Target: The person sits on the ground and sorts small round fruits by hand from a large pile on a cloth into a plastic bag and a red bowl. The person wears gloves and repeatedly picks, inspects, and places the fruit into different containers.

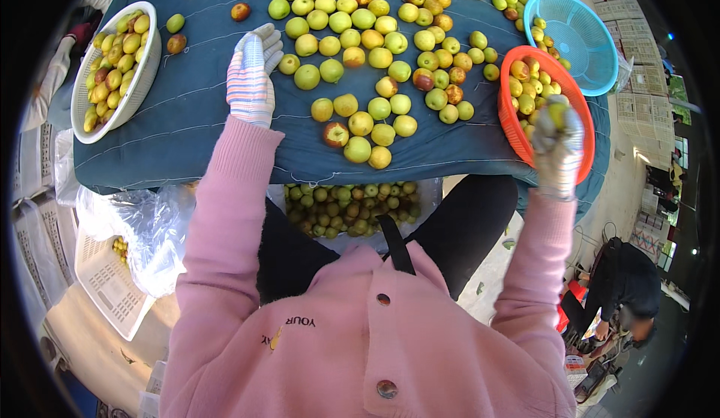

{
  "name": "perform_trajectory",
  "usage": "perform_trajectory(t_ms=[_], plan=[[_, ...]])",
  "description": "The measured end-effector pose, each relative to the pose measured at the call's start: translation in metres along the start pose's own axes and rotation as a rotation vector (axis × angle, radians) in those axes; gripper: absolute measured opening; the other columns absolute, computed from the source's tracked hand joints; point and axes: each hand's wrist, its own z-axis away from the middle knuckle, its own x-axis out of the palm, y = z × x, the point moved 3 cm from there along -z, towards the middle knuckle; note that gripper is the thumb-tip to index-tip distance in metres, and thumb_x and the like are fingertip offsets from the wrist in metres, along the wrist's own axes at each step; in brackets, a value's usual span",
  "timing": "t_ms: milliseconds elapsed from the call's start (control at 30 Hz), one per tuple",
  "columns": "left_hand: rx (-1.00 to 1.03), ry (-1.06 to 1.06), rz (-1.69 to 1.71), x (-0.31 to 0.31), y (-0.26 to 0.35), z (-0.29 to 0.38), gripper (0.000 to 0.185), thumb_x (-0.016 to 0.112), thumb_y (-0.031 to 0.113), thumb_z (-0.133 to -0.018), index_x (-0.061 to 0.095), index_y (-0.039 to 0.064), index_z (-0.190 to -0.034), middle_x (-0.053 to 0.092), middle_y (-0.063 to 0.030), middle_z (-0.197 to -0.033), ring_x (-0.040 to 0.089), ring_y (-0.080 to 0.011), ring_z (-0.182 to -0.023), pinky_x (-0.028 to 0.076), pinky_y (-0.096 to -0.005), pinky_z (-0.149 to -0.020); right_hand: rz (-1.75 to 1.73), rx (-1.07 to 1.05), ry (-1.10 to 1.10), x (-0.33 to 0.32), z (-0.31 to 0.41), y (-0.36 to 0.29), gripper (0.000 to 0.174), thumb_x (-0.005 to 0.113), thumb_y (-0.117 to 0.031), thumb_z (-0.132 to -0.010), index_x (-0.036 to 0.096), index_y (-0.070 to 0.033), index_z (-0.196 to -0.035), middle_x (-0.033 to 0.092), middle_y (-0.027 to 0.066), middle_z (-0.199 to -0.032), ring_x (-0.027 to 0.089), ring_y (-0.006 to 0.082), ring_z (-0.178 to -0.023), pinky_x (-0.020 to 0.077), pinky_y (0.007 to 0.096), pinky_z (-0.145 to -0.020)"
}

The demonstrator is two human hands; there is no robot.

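Note:
My left hand [256, 74], in a striped knit glove, rests on the blue quilted cloth [185, 97] left of the loose yellow-green jujubes [354, 41]. Its fingers are slightly curled, and I see nothing in them, though the palm side is partly hidden. At the right, my gloved right hand [557, 148] is blurred over an orange-red plastic basket [509, 131]. A yellow-green jujube [557, 113] shows in its fingers. More jujubes [526, 103] lie inside that basket, some with brown patches.
A white basket [152, 74] full of jujubes stands at the left. Behind the red one, a blue basket [585, 35] holds a few. Below the cloth edge sits a lined container of fruit [349, 207]. A person [624, 283] bends at the far right.

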Motion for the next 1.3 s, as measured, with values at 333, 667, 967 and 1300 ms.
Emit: perform_trajectory(t_ms=[333,667,967,1300], plan=[[0.112,-0.033,-0.138,0.008,0.011,0.008,0.039,0.050,0.030,-0.104,0.057,-0.001,-0.127,0.062,-0.0168,-0.127,0.061,-0.0255,-0.117,0.048,-0.0365,-0.104,1.482,-0.536,0.133,-0.052,-0.029,-0.062,0.039,0.066,-0.021,-0.092,0.060,0.000,-0.125,0.068,0.0127,-0.110,0.064,0.0233,-0.104,0.0508,0.0359,-0.092],[0.155,-0.623,-0.798,0.020,0.036,0.109,0.026,0.076,0.012,-0.084,0.071,0.006,-0.109,0.070,-0.0029,-0.096,0.065,-0.0112,-0.080,0.054,-0.0259,-0.073,1.086,-0.859,-0.687,0.138,0.062,0.107,0.013,0.075,-0.015,-0.072,0.071,-0.015,-0.084,0.070,0.0064,-0.088,0.068,0.0279,-0.083,0.0534,0.0421,-0.076],[0.175,-0.647,-0.892,0.011,0.005,0.102,0.059,0.077,0.023,-0.082,0.053,0.007,-0.133,0.063,-0.0109,-0.122,0.065,-0.0219,-0.090,0.055,-0.0318,-0.084,0.929,-0.642,-0.217,0.098,0.035,0.075,0.022,0.068,-0.001,-0.083,0.069,-0.005,-0.104,0.069,0.0104,-0.100,0.065,0.0299,-0.088,0.0519,0.0373,-0.083],[-0.534,-0.603,0.084,0.010,0.019,0.131,0.077,0.071,0.049,-0.088,0.043,0.003,-0.143,0.065,-0.0094,-0.114,0.060,-0.0070,-0.072,0.047,-0.0176,-0.060,0.501,-0.212,-0.593,0.155,0.078,0.092,0.050,0.073,-0.010,-0.082,0.059,-0.010,-0.130,0.064,0.0112,-0.117,0.066,0.0228,-0.093,0.0552,0.0318,-0.080]])
